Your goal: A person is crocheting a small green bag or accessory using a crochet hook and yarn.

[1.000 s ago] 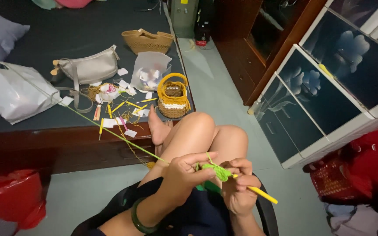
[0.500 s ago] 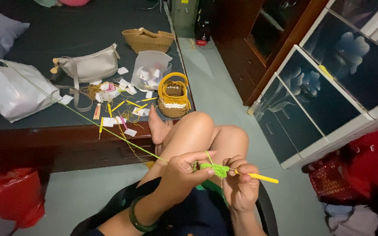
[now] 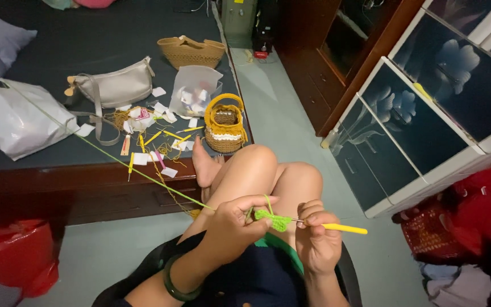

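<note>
Head view: a small green crochet piece [image 3: 274,219] sits between both hands, above the raised knees. The left hand [image 3: 235,227] has its fingers pinched together on the piece, and the right hand [image 3: 317,239] is clamped on a yellow-handled hook [image 3: 342,228] whose tip meets the piece. Green yarn [image 3: 115,156] runs taut from the left hand up to a white plastic bag [image 3: 21,116] on the dark bed [image 3: 58,45].

On the bed, near its edge, are 1 yellow-rimmed basket [image 3: 224,126], a clear bag [image 3: 195,91] of white bits, scattered white paper tags [image 3: 160,108], a beige handbag [image 3: 115,88] and 1 tan woven bag [image 3: 191,52]. A red bag [image 3: 15,256] sits at lower left and red cloth [image 3: 478,216] at right.

The bare green floor [image 3: 291,125] between the bed's wooden edge and the blue-glass cabinet [image 3: 427,113] is a narrow strip.

Compared with half a second ago, the hook handle points a bit more level; the hands are in about the same spot.
</note>
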